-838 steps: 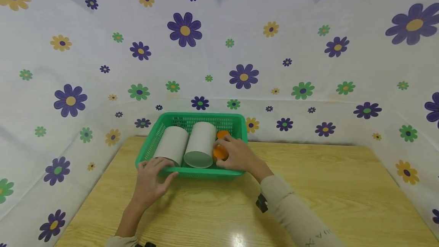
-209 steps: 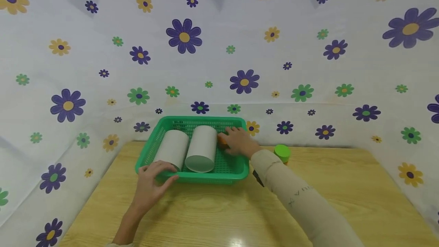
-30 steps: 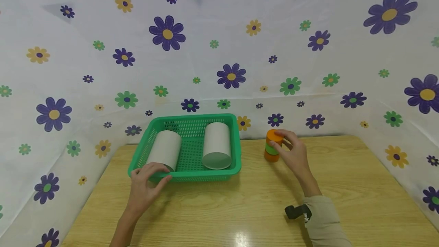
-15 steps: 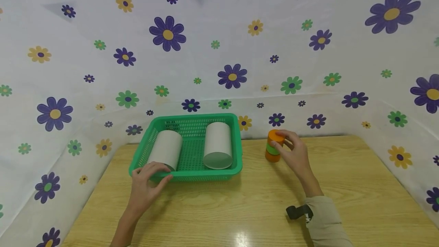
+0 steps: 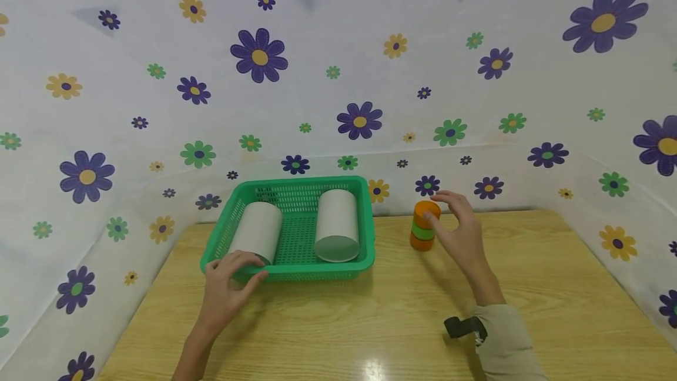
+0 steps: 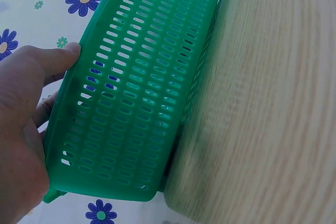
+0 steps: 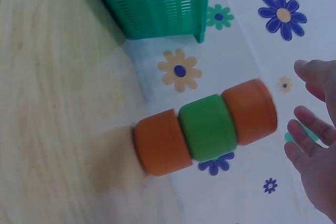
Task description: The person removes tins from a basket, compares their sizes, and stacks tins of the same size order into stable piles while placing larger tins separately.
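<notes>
A stack of three short round pieces (image 5: 422,232), orange, green and orange, stands upright on the table right of the basket. Just beside its top is my right hand (image 5: 463,237), thumb and fingers spread; the right wrist view shows a gap between the hand (image 7: 317,135) and the top orange piece (image 7: 250,112). My left hand (image 5: 224,287) holds the near rim of the green plastic basket (image 5: 317,272) at its left corner, thumb outside and fingers over the rim. Inside lie two white cylinders, one at the left (image 5: 258,229), one at the right (image 5: 337,222).
A wooden table (image 5: 338,328) carries everything. White cloth with printed flowers (image 5: 328,93) rises behind the table and along both sides. A black strap with a small device (image 5: 460,327) sits on my right wrist.
My right hand has let go of the top orange piece and drawn slightly right. Earlier, orange pieces lay in the basket; since then the stack has risen and one white cylinder shifted right.
</notes>
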The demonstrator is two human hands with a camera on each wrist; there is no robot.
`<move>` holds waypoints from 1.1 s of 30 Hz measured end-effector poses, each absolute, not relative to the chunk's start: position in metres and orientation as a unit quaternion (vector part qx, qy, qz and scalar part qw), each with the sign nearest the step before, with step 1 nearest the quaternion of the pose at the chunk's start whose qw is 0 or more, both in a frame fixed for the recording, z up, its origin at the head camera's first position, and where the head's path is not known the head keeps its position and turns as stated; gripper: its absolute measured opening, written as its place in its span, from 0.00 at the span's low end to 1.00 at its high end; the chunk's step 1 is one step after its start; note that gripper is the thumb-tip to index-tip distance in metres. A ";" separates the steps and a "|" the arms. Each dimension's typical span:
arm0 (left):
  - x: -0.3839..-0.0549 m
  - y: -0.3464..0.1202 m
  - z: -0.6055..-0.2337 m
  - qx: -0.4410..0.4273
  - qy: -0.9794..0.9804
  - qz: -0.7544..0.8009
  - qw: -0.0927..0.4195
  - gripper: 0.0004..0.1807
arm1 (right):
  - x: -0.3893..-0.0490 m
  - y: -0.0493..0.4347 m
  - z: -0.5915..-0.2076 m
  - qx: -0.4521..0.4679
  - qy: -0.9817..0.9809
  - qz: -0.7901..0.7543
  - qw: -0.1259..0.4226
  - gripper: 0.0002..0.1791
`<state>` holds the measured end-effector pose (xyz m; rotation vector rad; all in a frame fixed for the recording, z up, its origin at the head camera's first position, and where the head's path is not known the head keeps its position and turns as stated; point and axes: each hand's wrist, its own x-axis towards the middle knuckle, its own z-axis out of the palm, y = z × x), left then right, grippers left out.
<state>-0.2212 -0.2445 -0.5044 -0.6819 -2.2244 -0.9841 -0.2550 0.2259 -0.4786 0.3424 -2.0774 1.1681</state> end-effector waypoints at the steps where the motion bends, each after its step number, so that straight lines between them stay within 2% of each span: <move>1: -0.221 -0.245 -0.504 -0.257 -0.840 -0.371 0.302 0.14 | -0.254 0.225 -0.476 0.138 -0.802 0.449 0.369 0.19; 6: -0.221 -0.246 -0.504 -0.254 -0.840 -0.372 0.301 0.14 | -0.249 0.219 -0.463 0.169 -0.789 0.440 0.394 0.18; 17: -0.222 -0.246 -0.508 -0.259 -0.836 -0.373 0.307 0.13 | -0.228 0.188 -0.438 0.218 -0.776 0.468 0.361 0.18; 25: -0.222 -0.246 -0.509 -0.262 -0.834 -0.377 0.307 0.13 | -0.235 0.172 -0.453 0.225 -0.795 0.494 0.271 0.21; 33: -0.222 -0.245 -0.508 -0.264 -0.833 -0.374 0.309 0.12 | -0.241 0.152 -0.445 0.250 -0.802 0.492 0.228 0.24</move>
